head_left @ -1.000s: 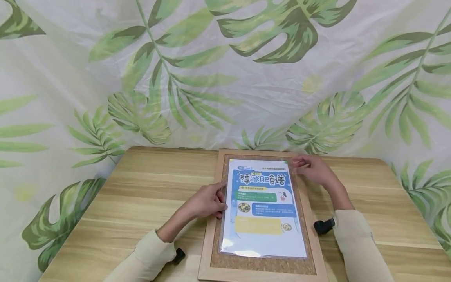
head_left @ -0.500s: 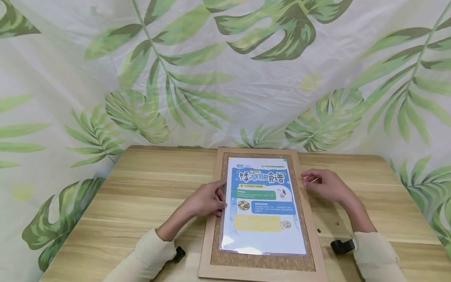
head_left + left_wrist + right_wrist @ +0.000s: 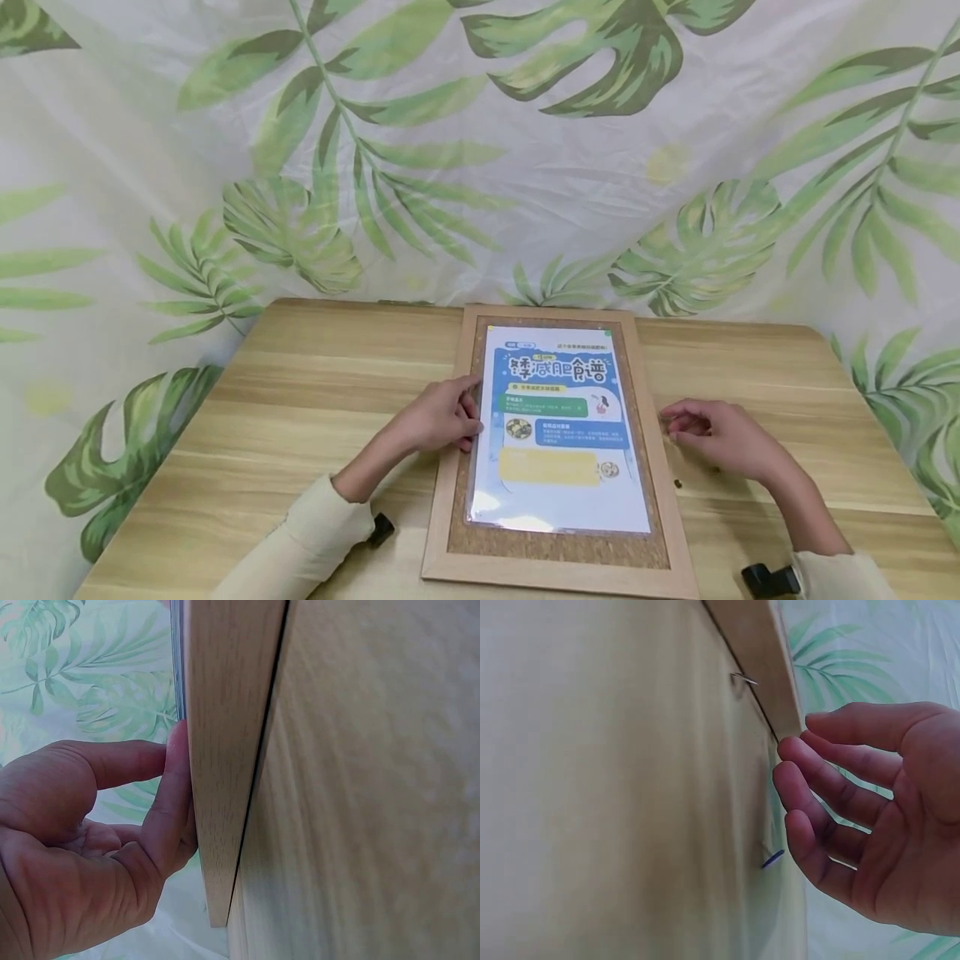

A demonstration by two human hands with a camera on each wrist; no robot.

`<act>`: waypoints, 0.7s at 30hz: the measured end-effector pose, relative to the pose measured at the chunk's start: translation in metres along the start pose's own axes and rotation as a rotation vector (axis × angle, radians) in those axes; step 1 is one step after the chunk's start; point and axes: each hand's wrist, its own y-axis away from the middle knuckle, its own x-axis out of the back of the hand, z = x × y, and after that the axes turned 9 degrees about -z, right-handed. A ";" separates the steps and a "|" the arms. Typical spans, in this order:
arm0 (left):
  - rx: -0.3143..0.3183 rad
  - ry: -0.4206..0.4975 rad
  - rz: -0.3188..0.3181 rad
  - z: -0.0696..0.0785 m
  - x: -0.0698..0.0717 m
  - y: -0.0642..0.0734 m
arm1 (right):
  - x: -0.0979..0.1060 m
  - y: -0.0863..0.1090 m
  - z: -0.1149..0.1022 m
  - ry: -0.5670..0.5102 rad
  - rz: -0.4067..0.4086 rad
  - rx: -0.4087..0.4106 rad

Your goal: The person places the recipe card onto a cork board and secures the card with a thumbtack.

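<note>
Corkboard [image 3: 558, 548], head view: one, reaching the far edge of the worktop [image 3: 352, 350].
Sheet [image 3: 562, 507]: one, on the corkboard, one yellow tack [image 3: 491, 328] and one green tack [image 3: 608, 332] at its upper corners, presumably fixing that end.
Left hand [image 3: 442, 417]: at the sheet's left edge, probably steadying it.
Right hand [image 3: 723, 437]: just off the corkboard's right edge.
Left fingers [image 3: 171, 795], left wrist view: bent, touching there; whether they pinch the sheet, cannot tell.
Right fingers [image 3: 832, 780], right wrist view: loosely curled, holding nothing.
Loose pieces [image 3: 773, 859]: two, perhaps tacks, on the worktop beside the corkboard, apparently within reach.

Small print [image 3: 581, 437] on poster [image 3: 558, 425] illegible
</note>
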 end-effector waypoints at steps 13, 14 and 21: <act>0.020 -0.016 0.002 0.005 0.001 0.000 | -0.014 0.029 0.006 -0.009 -0.004 0.038; 0.021 -0.017 0.004 0.005 0.001 0.000 | -0.015 0.030 0.005 -0.011 -0.005 0.034; 0.025 -0.015 0.005 0.004 0.000 0.000 | -0.021 0.037 0.000 -0.010 0.006 0.041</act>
